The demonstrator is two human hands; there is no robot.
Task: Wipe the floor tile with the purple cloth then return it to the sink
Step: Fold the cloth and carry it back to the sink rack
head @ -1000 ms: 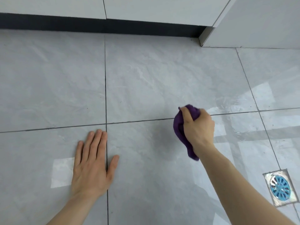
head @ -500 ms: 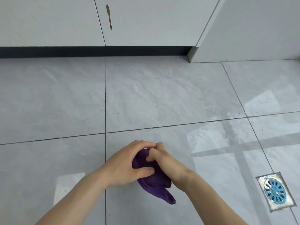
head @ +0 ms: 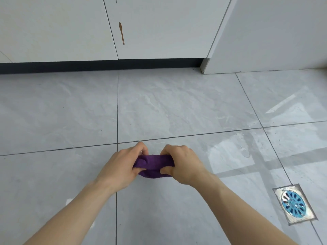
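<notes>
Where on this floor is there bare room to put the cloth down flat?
Bare tile lies between the hands and the dark plinth, and left of the vertical grout line. Right, the floor drain takes space. Both hands, left and right, crowd the purple cloth.

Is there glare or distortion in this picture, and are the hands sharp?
Head view: window glare reflects on the floor tile at right; wide-angle bending curves the cabinet edges; left hand, right hand and purple cloth look sharp; shadows are soft.

You see a purple cloth (head: pixel 153 164) over pale grey, marble-veined tiles (head: pixel 177 112) with dark grout. The cabinets (head: pixel 159 29) are white above a black plinth (head: pixel 99 66), one door carrying a brown streak (head: pixel 121 33); the drain (head: pixel 293 203) has a blue grate in a silver frame
</notes>
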